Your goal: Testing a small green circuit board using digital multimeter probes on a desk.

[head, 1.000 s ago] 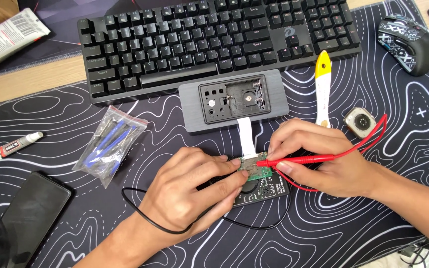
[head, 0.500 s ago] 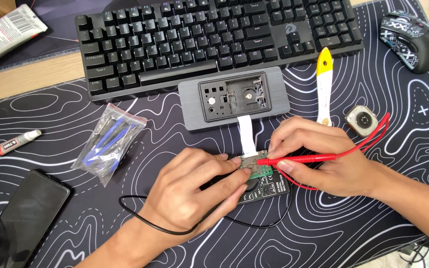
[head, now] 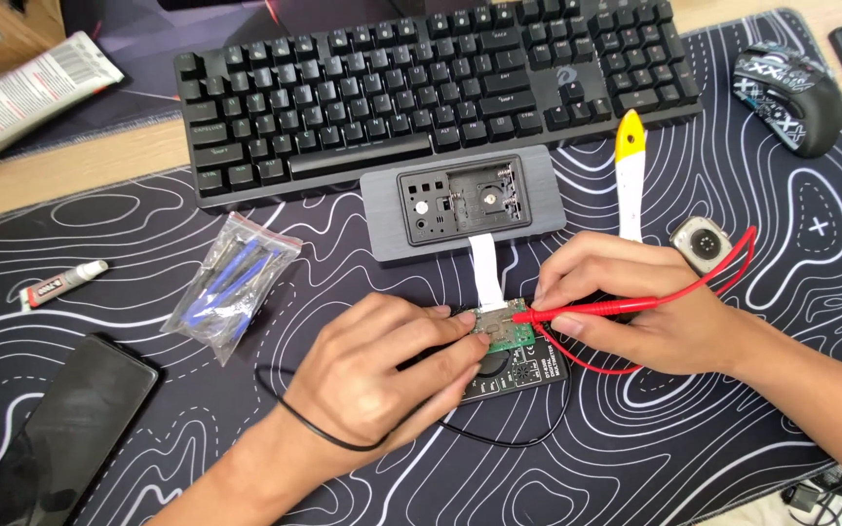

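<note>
Right hand (head: 655, 317): fingers pinched on the red probe (head: 587, 310), tip down on the circuit board (head: 501, 326).
Left hand (head: 382, 375): fingers closed around a black probe, mostly hidden; black lead (head: 324, 440) looping out under the wrist.
Circuit board: small, green, near centre of the surface, resting on the upper edge of a black meter (head: 523, 375); joined by a white ribbon cable (head: 484, 273) to the grey housing (head: 465, 205) just beyond.
Handling: board likely light, stiff and fragile; best taken by its edges, clear of the components. Ribbon thin and soft, likely to tear or pull loose if tugged. Probes slim and rigid, held pen-fashion near the tip.
Count: two hands, two probes, one board, one meter, one housing.
Far: one black keyboard (head: 431, 88); one patterned mouse (head: 786, 93) far right.
Right: one yellow-tipped pry tool (head: 629, 175); one small watch body (head: 702, 242).
Left: one bag of blue tools (head: 231, 282), one glue tube (head: 62, 282), one dark phone (head: 60, 429) near left.
Surface (head: 713, 438): black mat with white contour lines.
</note>
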